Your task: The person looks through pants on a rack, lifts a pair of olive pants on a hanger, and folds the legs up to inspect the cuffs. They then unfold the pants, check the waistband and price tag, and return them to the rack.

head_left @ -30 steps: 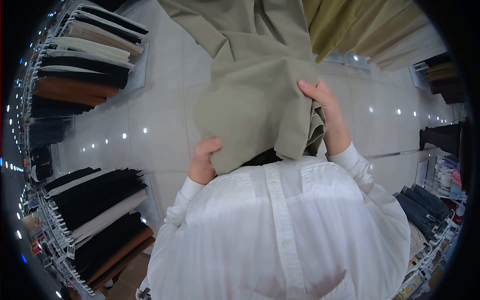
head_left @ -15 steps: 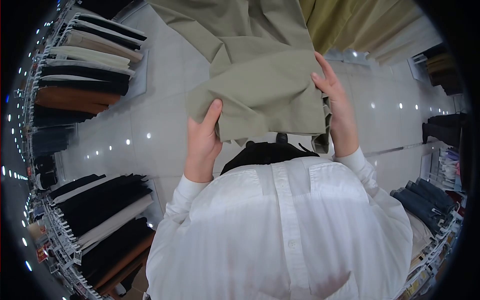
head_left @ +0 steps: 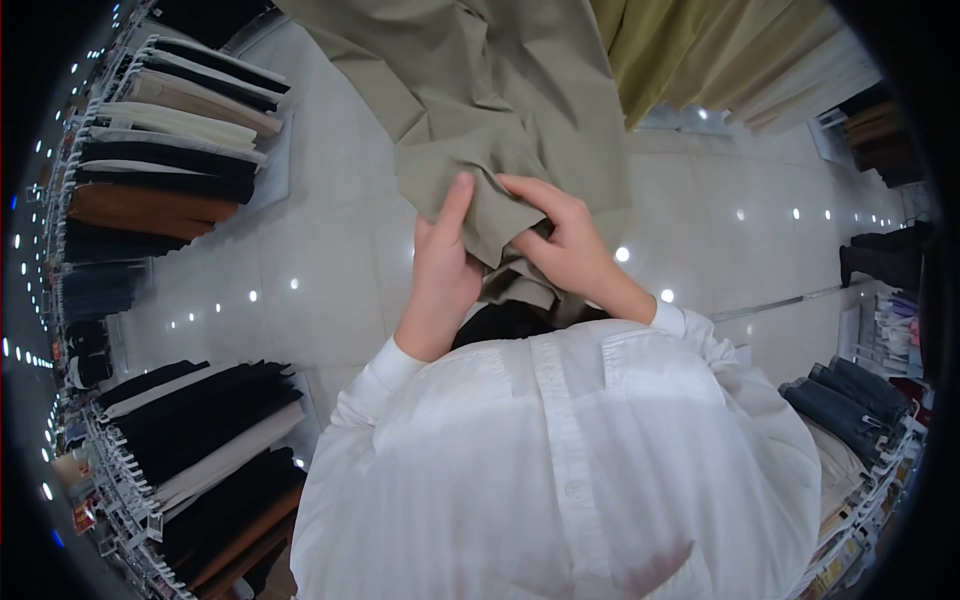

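Observation:
An olive-grey garment (head_left: 540,110) hangs from the top of the view, its lower part bunched between my two hands. My left hand (head_left: 447,265) grips the near edge of the cloth, thumb on top and fingers hidden behind it. Close to its right, my right hand (head_left: 570,240) pinches a fold of the same cloth between thumb and fingers. Loose folds hang below both hands, in front of my dark clothing and white shirt (head_left: 570,450).
Racks of hanging trousers stand at the upper left (head_left: 170,140) and lower left (head_left: 210,430). Yellow-green and beige garments (head_left: 730,60) hang at the upper right. Folded jeans (head_left: 845,400) lie on a rack at the lower right. Pale tiled floor (head_left: 330,230) shows between.
My right hand has moved left from the garment's right side to beside my left hand. The lower part of the cloth, spread wide before, is now gathered and folded between them.

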A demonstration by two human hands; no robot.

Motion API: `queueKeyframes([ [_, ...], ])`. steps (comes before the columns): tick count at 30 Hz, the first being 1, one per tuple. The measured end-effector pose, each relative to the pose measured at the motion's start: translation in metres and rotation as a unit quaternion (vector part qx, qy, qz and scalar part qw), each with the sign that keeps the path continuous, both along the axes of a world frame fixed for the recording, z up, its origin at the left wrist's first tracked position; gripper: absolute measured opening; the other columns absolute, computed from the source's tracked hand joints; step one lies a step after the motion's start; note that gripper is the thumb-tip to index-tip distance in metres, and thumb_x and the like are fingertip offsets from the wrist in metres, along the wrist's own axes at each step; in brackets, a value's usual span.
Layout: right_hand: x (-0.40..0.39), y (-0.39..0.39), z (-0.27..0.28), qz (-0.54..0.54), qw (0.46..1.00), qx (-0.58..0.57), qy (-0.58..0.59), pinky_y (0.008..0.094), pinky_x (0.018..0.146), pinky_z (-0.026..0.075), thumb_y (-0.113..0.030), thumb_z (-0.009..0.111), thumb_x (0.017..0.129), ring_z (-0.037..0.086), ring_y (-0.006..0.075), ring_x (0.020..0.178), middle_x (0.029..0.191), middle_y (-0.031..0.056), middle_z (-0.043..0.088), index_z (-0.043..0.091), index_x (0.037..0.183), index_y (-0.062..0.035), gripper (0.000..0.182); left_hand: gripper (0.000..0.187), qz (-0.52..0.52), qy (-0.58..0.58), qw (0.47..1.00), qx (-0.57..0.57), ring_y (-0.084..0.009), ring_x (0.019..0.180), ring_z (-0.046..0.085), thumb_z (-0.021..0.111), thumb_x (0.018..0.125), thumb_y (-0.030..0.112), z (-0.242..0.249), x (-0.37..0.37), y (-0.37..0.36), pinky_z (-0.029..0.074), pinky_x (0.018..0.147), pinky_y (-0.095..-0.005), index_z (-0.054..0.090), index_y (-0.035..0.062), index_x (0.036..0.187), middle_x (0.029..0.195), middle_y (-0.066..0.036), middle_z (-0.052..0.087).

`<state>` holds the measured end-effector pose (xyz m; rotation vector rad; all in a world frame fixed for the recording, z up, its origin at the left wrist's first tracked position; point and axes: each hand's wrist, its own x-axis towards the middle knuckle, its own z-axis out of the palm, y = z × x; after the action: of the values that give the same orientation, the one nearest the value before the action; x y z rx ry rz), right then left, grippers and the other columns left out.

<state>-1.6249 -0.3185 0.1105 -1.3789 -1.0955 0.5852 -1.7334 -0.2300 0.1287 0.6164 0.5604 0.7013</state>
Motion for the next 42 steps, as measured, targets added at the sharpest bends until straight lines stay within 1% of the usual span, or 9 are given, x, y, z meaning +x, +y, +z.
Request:
queueKeyframes([
  [4,0.005,0.014,0.007,-0.06,0.996,0.001,0.069,0.0255,0.068,0.046,0.0,0.054,0.075,0.061,0.0186,0.078,0.093,0.015,0.064,0.059,0.102,0.0015,0.028,0.033,-0.039,-0.046,0.989,0.136,-0.0151,0.101,0.052,0.058,0.085,0.009,-0.005,-0.009,-0.009,0.043,0.085,-0.0296,0.045,0.0025,0.114,0.111,-0.006,0.052],
  [6,0.002,0.019,0.011,-0.064,0.995,-0.021,0.074,0.0265,0.066,0.046,-0.001,0.053,0.076,0.061,0.0176,0.076,0.089,0.0156,0.064,0.061,0.096,0.0019,0.022,0.036,0.001,0.124,0.906,0.405,-0.0174,0.104,0.052,0.052,0.087,0.006,-0.013,-0.008,-0.011,0.043,0.087,-0.0309,0.041,0.0021,0.121,0.114,-0.008,0.052],
  [12,0.01,0.026,-0.002,-0.027,0.999,0.021,0.007,0.0275,0.07,0.046,0.0,0.049,0.077,0.062,0.0179,0.079,0.091,0.0144,0.064,0.059,0.101,0.002,0.026,0.038,0.099,0.026,0.981,0.164,-0.0168,0.101,0.053,0.05,0.084,-0.003,-0.001,-0.019,0.012,0.043,0.086,-0.0295,0.04,0.0,0.121,0.11,-0.011,0.054],
  [18,0.033,0.023,0.002,0.05,0.973,-0.005,0.226,0.0169,0.067,0.043,0.008,0.046,0.076,0.053,0.0033,0.074,0.08,0.0034,0.061,0.059,0.093,0.0009,0.023,0.019,-0.006,0.151,0.926,0.345,-0.0114,0.092,0.056,0.051,0.086,0.0,-0.001,-0.055,0.027,0.043,0.079,-0.023,0.055,-0.0031,0.104,0.098,-0.008,0.061],
  [22,0.053,0.021,0.008,0.095,0.978,-0.068,0.17,0.0171,0.066,0.042,0.004,0.05,0.079,0.053,0.0031,0.074,0.078,0.0012,0.06,0.06,0.091,0.0016,0.016,0.014,-0.109,0.211,0.925,0.298,-0.0104,0.087,0.056,0.05,0.088,0.007,-0.019,-0.076,0.042,0.043,0.076,-0.0238,0.058,-0.0022,0.096,0.094,-0.006,0.061],
  [27,0.058,0.02,0.001,0.255,0.886,-0.148,0.359,0.0189,0.066,0.044,-0.017,0.051,0.09,0.053,0.003,0.071,0.081,-0.001,0.062,0.062,0.092,0.0019,0.022,0.025,-0.073,0.034,0.996,-0.043,-0.0135,0.076,0.057,0.039,0.095,0.021,-0.005,-0.057,0.028,0.045,0.073,-0.027,0.053,0.0003,0.096,0.089,-0.007,0.06],
  [34,0.064,0.019,0.0,0.257,0.839,-0.129,0.463,0.0201,0.066,0.046,-0.023,0.049,0.091,0.058,0.006,0.072,0.084,0.0016,0.064,0.062,0.091,-0.0002,0.026,0.032,-0.186,0.039,0.981,0.031,-0.0097,0.082,0.054,0.043,0.093,0.028,-0.02,-0.071,0.042,0.044,0.072,-0.0235,0.055,-0.0002,0.101,0.091,-0.005,0.059],
  [36,0.062,0.018,0.003,0.241,0.848,-0.127,0.454,0.0206,0.065,0.046,-0.023,0.049,0.091,0.058,0.0061,0.07,0.082,0.0014,0.064,0.062,0.09,-0.0001,0.026,0.036,-0.236,0.129,0.922,0.278,-0.0087,0.078,0.051,0.045,0.09,0.032,-0.023,-0.062,0.048,0.042,0.071,-0.0228,0.056,-0.0003,0.101,0.086,-0.003,0.057],
  [42,0.053,0.024,-0.003,0.324,0.831,-0.14,0.429,0.0176,0.056,0.043,-0.018,0.058,0.086,0.053,0.0029,0.062,0.073,-0.001,0.061,0.061,0.085,-0.0005,0.017,0.025,-0.349,0.145,0.845,0.378,-0.007,0.07,0.046,0.051,0.087,0.018,-0.002,-0.018,0.033,0.039,0.067,-0.0213,0.057,-0.0012,0.103,0.078,0.001,0.053],
])
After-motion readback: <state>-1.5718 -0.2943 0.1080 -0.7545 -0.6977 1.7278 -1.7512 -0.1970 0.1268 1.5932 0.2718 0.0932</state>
